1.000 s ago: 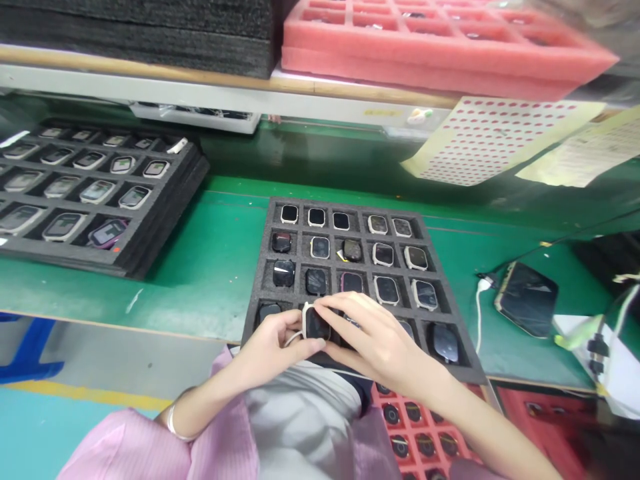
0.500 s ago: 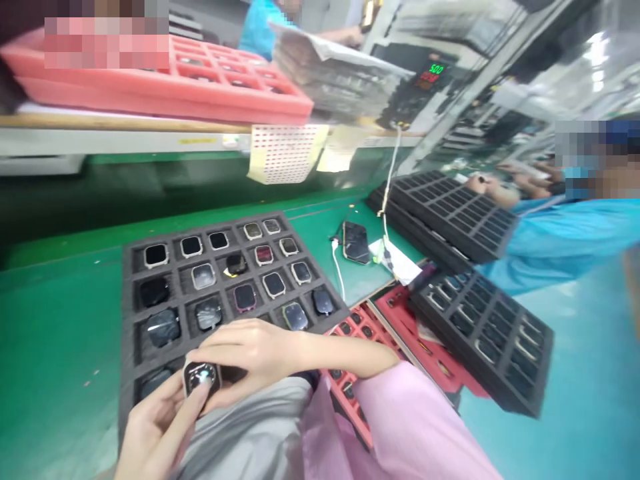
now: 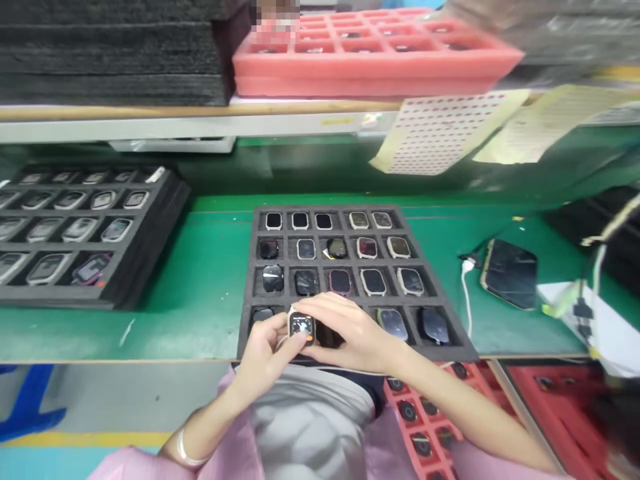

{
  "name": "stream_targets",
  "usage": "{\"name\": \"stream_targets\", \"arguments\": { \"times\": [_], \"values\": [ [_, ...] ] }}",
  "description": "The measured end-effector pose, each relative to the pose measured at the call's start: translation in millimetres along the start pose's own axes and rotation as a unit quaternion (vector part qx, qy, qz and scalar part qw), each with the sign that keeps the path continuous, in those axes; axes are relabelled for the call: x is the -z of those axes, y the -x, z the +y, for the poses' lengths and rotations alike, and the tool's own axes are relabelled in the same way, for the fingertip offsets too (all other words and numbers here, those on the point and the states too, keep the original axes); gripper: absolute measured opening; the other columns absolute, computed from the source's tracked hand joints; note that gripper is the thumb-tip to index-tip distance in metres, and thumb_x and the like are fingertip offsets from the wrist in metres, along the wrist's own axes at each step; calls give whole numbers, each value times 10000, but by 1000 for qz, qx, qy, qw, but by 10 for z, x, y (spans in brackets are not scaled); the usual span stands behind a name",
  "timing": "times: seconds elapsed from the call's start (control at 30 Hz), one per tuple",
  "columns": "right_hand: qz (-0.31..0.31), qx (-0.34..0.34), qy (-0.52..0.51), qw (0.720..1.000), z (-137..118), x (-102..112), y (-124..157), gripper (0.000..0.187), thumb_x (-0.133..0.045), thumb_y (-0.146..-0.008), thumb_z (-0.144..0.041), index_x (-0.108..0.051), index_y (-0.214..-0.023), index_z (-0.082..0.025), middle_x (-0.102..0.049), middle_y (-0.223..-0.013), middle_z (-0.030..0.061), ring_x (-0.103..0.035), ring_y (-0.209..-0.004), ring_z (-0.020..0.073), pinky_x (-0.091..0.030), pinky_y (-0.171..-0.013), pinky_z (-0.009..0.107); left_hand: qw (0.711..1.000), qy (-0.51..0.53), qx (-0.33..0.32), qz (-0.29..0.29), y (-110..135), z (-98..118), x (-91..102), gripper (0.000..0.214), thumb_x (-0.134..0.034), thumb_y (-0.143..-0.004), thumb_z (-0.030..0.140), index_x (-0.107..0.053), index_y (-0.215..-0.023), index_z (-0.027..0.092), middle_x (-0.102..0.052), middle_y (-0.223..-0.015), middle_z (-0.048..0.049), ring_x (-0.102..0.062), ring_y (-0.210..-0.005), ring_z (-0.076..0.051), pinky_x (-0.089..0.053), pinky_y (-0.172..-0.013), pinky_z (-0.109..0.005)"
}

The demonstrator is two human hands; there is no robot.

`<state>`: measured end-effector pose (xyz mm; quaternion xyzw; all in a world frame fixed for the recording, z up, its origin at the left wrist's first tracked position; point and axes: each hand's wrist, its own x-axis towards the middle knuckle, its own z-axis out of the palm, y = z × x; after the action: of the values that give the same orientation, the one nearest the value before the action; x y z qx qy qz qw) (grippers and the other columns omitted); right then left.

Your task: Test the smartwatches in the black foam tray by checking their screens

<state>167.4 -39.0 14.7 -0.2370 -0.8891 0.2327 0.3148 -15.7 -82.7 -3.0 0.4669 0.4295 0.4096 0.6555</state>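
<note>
Both my hands hold one small smartwatch body (image 3: pixel 302 326) with a lit screen, over the near edge of a black foam tray (image 3: pixel 250 280). My left hand (image 3: pixel 265 350) grips the watch from the left and below, thumb on its face. My right hand (image 3: pixel 350 333) pinches it from the right, fingers curled over the top. The tray's pockets hold several more watch bodies (image 3: pixel 373 281), some with pale cases and some dark.
A second black foam tray of watches (image 3: pixel 150 220) lies at the left on the green bench. A phone (image 3: pixel 509 272) with a white cable lies at the right. Pink foam trays (image 3: pixel 370 67) and dotted label sheets (image 3: pixel 440 133) sit on the shelf above. Red trays (image 3: pixel 425 427) are by my lap.
The view swung right toward co-workers and has come back to the bench. The watch stays in both hands and its screen now shows lit.
</note>
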Motion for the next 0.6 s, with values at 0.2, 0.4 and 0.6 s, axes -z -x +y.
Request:
{"name": "stream_targets", "arguments": {
  "times": [0.2, 0.4, 0.6],
  "values": [
    [13, -47, -97, 994, -87, 77, -66, 406, -708, -794, -213, -557, -1170, -183, -661, -1072, 103, -617, -978, 220, -493, -876, 387, 999, -11, 30, -39, 143, 14, 40, 369, -637, -827, 426, -606, -1067, 147, -598, -814, -41, -528, -707, -144, -439, -640, -236],
    [20, -137, -41, 989, -48, 69, -12, 346, -702, -774, -181, -591, -1101, -179, -616, -1084, 109, -579, -1023, 253, -483, -878, 418, 974, 43, 126, -185, 491, 3, 131, 347, -648, -833, 387, -598, -1112, 187, -578, -855, -26, -434, -597, -77, -379, -557, -193],
    [-106, -93, 118, 983, -202, 17, -132, 413, -632, -845, -209, -532, -1241, -145, -578, -1194, 152, -504, -1086, 295, -421, -909, 494, 979, 111, 94, -140, 586, 51, 249, 344, -672, -824, 347, -601, -1130, 207, -585, -848, -28, -531, -724, -118, -421, -648, -210]
  ]
}}
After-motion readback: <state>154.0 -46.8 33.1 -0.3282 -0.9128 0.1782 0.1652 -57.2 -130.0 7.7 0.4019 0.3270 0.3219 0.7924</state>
